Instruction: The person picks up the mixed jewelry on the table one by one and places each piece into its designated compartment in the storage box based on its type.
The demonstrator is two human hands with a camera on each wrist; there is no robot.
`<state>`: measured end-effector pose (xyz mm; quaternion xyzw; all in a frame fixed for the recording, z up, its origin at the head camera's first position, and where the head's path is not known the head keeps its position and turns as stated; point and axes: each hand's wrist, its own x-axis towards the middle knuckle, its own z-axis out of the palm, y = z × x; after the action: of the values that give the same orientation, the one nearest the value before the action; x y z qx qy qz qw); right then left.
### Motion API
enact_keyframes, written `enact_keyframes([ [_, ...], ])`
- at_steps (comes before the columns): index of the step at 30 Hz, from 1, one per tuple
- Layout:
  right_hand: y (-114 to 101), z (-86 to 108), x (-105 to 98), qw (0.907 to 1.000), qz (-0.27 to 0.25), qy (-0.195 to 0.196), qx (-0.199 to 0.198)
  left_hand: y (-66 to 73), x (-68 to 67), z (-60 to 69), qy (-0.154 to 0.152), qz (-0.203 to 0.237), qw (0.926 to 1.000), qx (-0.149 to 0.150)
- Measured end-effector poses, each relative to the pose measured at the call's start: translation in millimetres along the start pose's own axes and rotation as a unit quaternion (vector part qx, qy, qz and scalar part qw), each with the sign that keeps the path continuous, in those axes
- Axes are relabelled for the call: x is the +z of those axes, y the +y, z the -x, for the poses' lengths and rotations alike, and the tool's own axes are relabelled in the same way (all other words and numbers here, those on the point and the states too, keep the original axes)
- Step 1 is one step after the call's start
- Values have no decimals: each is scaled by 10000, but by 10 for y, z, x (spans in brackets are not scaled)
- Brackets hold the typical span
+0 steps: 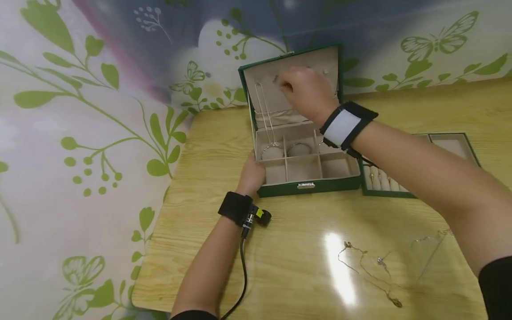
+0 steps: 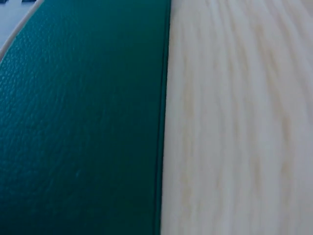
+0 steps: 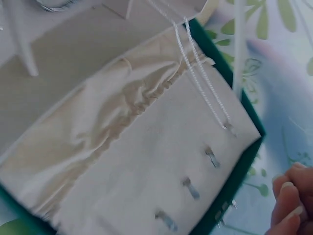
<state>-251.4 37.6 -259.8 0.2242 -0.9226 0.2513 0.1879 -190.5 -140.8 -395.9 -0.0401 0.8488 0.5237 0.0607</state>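
Observation:
A green jewelry box (image 1: 276,190) stands with its lid up, its beige inside split into compartments. My left hand (image 1: 253,174) touches the box's left side, its fingers mostly hidden; in the left wrist view only the green wall (image 2: 88,117) shows. My right hand (image 1: 310,91) is raised before the lid, fingers curled. The right wrist view shows its fingertips (image 3: 287,198) close together, beside the lid's edge, with nothing clearly visible between them. From a lid hook hangs a silver necklace (image 3: 198,78), its lower end in the back left compartment. Other hooks (image 3: 190,188) on the lid show no necklace.
Bracelets (image 1: 299,144) lie in the back compartments. A green-edged tray (image 1: 390,194) with rings in its roll sits right of the box, partly behind my right forearm. Gold-toned necklace (image 1: 362,266) and thin silver chain (image 1: 432,240) lie on the table. A patterned wall rises behind.

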Motion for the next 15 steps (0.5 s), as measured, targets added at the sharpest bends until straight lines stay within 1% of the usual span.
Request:
enact_keyframes([
  [2,12,154,-95,10000,-39,-67,36,12,-27,17,76,-188,9998,50],
  [6,53,519,-292,9994,-168,-302,77,65,-67,98,423,-685,9955,506],
  [8,85,731,-383,9988,-215,-435,91,114,-67,169,573,-894,9906,859],
  [10,120,952,-460,9983,-228,-531,93,187,-50,257,590,-967,9845,1339],
  [11,137,1064,-491,9982,-211,-554,89,232,-36,313,558,-995,9805,1598],
  [12,153,1170,-515,9982,-179,-569,91,277,-19,366,528,-1084,9739,1924],
  [15,196,1475,-550,9980,-90,-616,64,409,47,549,257,-1331,9494,2833],
])
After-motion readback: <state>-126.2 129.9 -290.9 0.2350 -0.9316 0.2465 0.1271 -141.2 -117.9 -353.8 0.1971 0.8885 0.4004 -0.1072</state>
